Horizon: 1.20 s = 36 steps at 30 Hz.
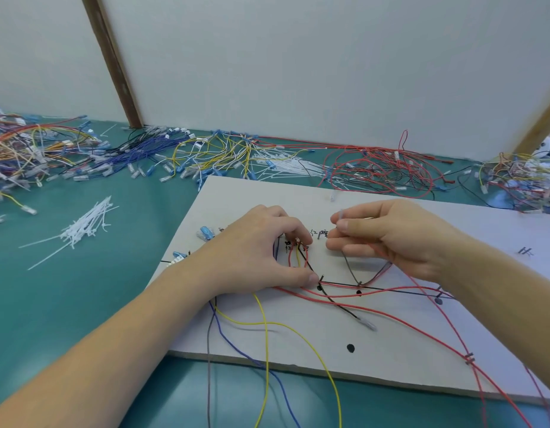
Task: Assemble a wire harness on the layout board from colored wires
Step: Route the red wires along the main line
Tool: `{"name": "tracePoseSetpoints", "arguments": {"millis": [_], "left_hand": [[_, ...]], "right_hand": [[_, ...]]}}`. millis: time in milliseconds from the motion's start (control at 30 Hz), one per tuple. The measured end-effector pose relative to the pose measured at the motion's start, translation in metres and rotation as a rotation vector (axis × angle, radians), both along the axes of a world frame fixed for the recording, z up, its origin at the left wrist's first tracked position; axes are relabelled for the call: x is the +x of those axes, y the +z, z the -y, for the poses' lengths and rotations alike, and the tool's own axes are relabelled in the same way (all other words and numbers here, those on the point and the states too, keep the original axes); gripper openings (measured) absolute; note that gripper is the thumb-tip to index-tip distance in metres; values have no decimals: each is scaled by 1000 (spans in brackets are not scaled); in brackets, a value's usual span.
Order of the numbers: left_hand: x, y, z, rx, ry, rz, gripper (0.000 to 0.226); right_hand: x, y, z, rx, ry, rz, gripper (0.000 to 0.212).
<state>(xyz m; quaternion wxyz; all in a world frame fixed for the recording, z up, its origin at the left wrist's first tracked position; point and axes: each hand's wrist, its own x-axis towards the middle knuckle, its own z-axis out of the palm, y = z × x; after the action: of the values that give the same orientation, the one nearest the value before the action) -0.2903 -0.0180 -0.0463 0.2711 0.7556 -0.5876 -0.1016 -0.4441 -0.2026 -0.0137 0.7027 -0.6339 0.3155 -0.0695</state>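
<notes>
The grey layout board lies on the teal table, marked with black lines and dots. Red wires, yellow wires, a blue wire and a black wire run across it and off its near edge. My left hand rests on the board, its fingers curled over the red, yellow and black wire ends at a peg cluster, thumb pressing near a peg. My right hand pinches the clear-sleeved end of a dark grey wire just above the board.
Piles of loose coloured wires with connectors line the back of the teal table. A bundle of white cable ties lies left of the board. Red wire loops sit behind the board. White panels with wooden posts stand behind.
</notes>
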Motion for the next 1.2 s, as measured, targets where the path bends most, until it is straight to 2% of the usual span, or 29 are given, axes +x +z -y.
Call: {"name": "tracePoseSetpoints", "arguments": {"millis": [100,267,533,667,800,967,1100,1200], "left_hand": [[-1,0,0,4,1,1,56],[0,0,0,6,6,8,56],[0,-2,0,8,18,14,67],[0,-2,0,-3,52,-44,71],[0,0,-1,6,51,-73,83],[-1,1,-1,31,-3,27,71],[-1,1,-1,49,-13,40,69],[0,1,-1,52,-17,42,69]], "right_hand": [[7,0,-7,-202,0,-29,14],[24,4,-18,-349,21,-71,9],[35,-5,-30,-658,32,-143,3],[37,-9,-36,-911,63,-214,10],[30,-6,-48,-1065,113,-267,15],[3,-3,-76,-1374,198,-397,17],[-32,4,-93,-1428,186,-373,24],[-61,11,-93,-1293,92,-267,21]]}}
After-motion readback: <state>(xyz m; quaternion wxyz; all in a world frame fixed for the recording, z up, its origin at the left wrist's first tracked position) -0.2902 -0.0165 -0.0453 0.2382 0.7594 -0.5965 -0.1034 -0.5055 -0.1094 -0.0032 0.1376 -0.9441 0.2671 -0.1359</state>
